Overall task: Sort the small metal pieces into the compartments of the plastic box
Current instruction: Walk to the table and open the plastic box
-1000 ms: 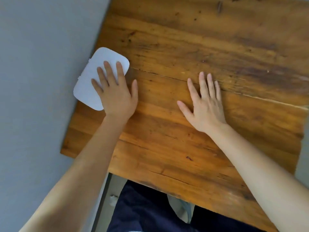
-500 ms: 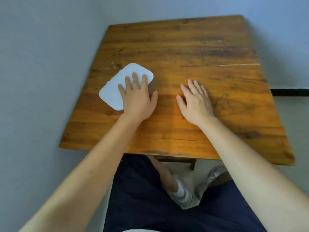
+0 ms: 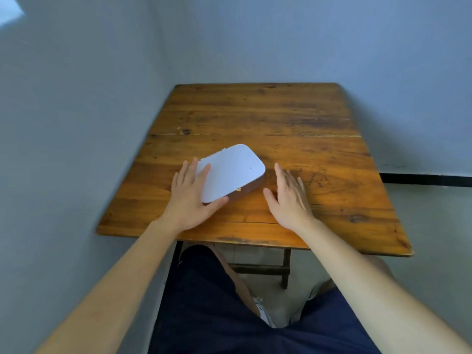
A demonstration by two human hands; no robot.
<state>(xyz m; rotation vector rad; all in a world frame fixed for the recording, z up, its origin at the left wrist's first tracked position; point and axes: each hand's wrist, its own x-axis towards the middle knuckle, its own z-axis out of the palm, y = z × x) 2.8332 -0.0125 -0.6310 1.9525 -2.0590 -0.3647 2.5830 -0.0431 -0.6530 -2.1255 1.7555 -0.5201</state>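
Note:
A flat plastic box [image 3: 232, 172] with a white rounded lid lies shut on the wooden table [image 3: 293, 118], near its front middle. Its side wall looks see-through, and a small brass-coloured piece [image 3: 239, 190] shows through the front side. My left hand [image 3: 190, 198] lies flat with its fingers spread over the box's near left corner, thumb at the front edge. My right hand [image 3: 287, 198] rests on the table just right of the box, fingers apart, holding nothing. No loose metal pieces are visible on the table.
Blue-grey walls run close along the table's left and far edges. The table's front edge is near my lap, with dark shorts, a shoe and the table's lower crossbar [image 3: 260, 269] below it.
The box has slid from the table's left side toward the middle under my left hand. The camera has pulled back and tilted up. My right hand stays beside the box.

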